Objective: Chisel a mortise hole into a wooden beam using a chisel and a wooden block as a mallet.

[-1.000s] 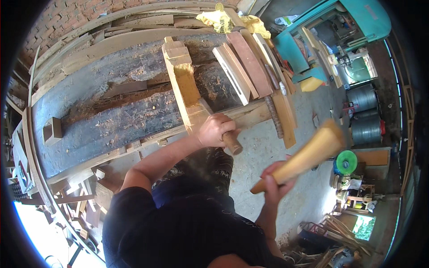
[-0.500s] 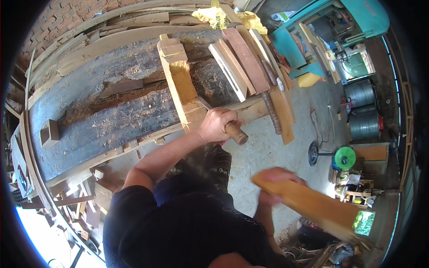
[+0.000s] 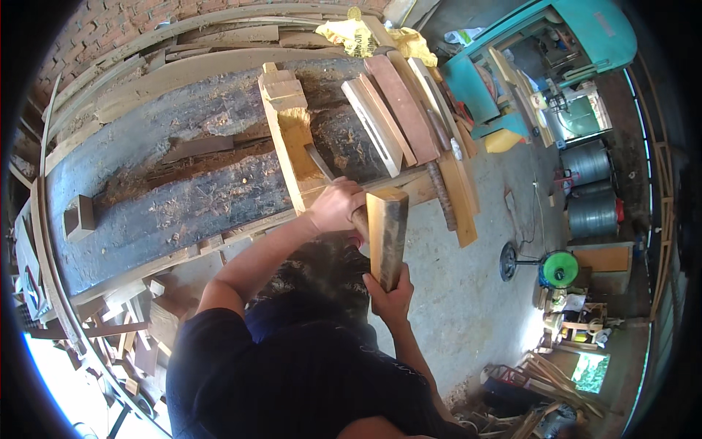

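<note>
Left hand grips chisel, blade at the cut-out of the beam lying across dark tabletop. Right hand clenched round mallet, beside chisel handle; cannot tell if touching.

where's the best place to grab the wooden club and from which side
Probably the narrower end of the wooden club, from the picture's lower side: it widens toward the far end, and the right hand wraps the narrow end.
</note>
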The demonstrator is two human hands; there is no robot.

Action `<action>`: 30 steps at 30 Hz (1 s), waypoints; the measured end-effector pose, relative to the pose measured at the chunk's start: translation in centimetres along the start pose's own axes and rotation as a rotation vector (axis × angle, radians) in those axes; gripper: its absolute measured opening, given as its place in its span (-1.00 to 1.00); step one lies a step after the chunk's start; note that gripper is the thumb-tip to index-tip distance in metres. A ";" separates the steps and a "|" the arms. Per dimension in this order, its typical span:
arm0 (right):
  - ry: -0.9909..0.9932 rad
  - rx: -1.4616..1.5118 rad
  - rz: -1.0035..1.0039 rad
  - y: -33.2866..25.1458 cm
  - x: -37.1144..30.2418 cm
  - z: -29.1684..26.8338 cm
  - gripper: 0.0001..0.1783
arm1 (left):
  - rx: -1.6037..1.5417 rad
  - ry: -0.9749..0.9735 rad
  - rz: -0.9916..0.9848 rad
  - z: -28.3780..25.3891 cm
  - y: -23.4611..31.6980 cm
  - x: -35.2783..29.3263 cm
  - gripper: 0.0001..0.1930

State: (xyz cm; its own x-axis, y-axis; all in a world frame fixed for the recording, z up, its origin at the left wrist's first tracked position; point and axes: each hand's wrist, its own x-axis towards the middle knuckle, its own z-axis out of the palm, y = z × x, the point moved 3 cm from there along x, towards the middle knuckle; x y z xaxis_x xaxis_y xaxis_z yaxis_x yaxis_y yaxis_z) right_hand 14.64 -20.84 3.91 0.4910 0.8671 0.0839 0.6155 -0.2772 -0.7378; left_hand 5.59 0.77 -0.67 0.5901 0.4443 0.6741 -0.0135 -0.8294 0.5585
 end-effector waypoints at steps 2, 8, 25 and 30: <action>0.081 0.301 0.127 1.6 -0.5 0.2 -0.49 | -0.006 -0.042 -0.010 -0.3 -0.3 0.1 -0.72; -0.049 0.546 0.135 -5.1 2.4 -4.9 -0.28 | -0.084 -0.007 -0.091 -1.9 -0.3 1.1 -0.81; 0.164 0.790 0.073 -1.9 0.1 -6.4 -0.27 | -0.144 0.225 0.067 -3.1 4.7 0.6 -0.66; 0.157 0.762 0.047 -2.5 -0.2 -6.6 -0.26 | -0.243 0.480 0.033 -2.7 5.7 2.7 -0.65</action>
State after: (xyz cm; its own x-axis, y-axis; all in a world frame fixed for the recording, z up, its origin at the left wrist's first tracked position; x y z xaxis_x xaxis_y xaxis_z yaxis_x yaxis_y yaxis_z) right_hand 17.02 -23.08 10.14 0.6224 0.7771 0.0935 0.0268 0.0982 -0.9948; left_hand 4.89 -1.82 5.64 0.1517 0.5709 0.8069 -0.2456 -0.7690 0.5902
